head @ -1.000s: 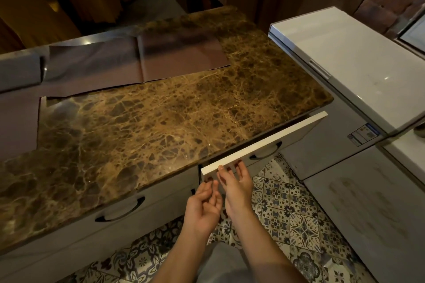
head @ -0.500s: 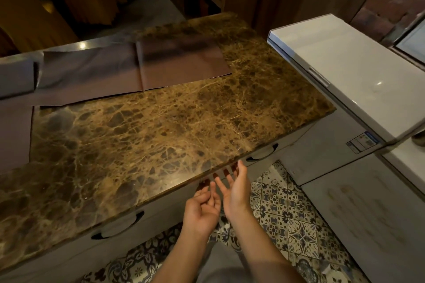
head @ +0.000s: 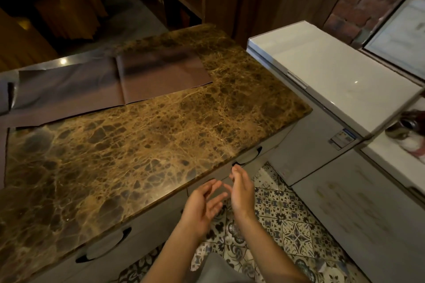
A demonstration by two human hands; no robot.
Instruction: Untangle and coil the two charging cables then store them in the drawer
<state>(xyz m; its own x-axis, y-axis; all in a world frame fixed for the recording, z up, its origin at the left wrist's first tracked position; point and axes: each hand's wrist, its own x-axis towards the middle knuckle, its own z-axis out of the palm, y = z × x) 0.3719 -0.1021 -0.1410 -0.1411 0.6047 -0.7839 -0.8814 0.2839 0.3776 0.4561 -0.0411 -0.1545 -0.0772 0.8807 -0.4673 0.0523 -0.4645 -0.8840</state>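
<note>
The right-hand grey drawer (head: 259, 156) under the brown marble counter (head: 138, 140) is pushed in flush, its dark curved handle showing below the counter edge. No cables are visible. My left hand (head: 202, 204) floats in front of the counter's front edge, palm up, fingers spread, holding nothing. My right hand (head: 241, 190) is just beside it, fingers loosely apart and empty, its fingertips a short way below the drawer handle and not touching it.
A second drawer (head: 108, 246) with a dark handle sits at the lower left. Brown cloths (head: 161, 76) lie at the back of the counter. A white chest freezer (head: 333, 80) stands right of the counter. Patterned floor tiles (head: 287, 225) lie below.
The right drawer, open a second ago with my right hand on its front, has slid shut. Both hands have drawn back from it and spread open.
</note>
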